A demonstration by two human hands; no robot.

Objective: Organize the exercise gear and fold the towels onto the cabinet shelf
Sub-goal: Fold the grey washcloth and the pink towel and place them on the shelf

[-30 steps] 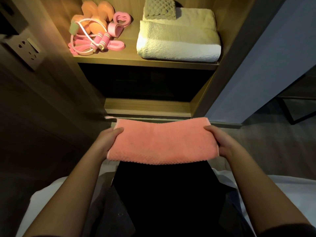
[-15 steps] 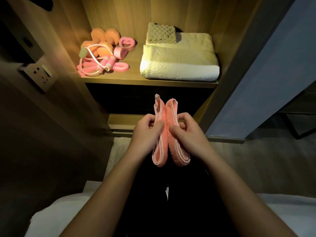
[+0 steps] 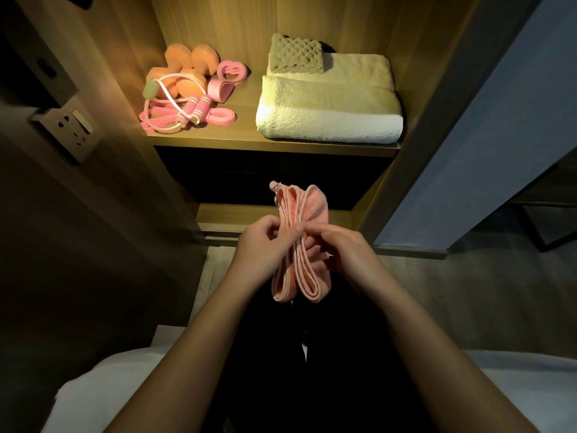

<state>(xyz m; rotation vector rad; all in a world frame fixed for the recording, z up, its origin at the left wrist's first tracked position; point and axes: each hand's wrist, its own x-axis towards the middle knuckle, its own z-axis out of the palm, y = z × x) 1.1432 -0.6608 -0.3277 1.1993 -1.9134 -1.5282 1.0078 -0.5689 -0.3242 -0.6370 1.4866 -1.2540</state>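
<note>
Curled tight on a folded pink towel (image 3: 316, 204) at centre frame: left hand (image 3: 262, 245) pinching its left layers, right hand (image 3: 349, 248) gripping the right. Held upright, folded edges toward the camera. Above, on the lit cabinet shelf (image 3: 274, 145): orange dumbbells (image 3: 187, 62) and pink jump rope (image 3: 190, 112) at left, folded white towel (image 3: 327, 117) at right, waffle cloth (image 3: 296, 53) on top.

The left hand (image 3: 262, 248) and right hand (image 3: 349, 251) are covering the middle of the pink towel (image 3: 282, 287), making its layers impossible to count. At twelve o'clock from it, the compartment (image 3: 271, 179) under the shelf (image 3: 274, 145) is sitting in darkness, and both forearms (image 3: 175, 354) are running off the six o'clock edge.
</note>
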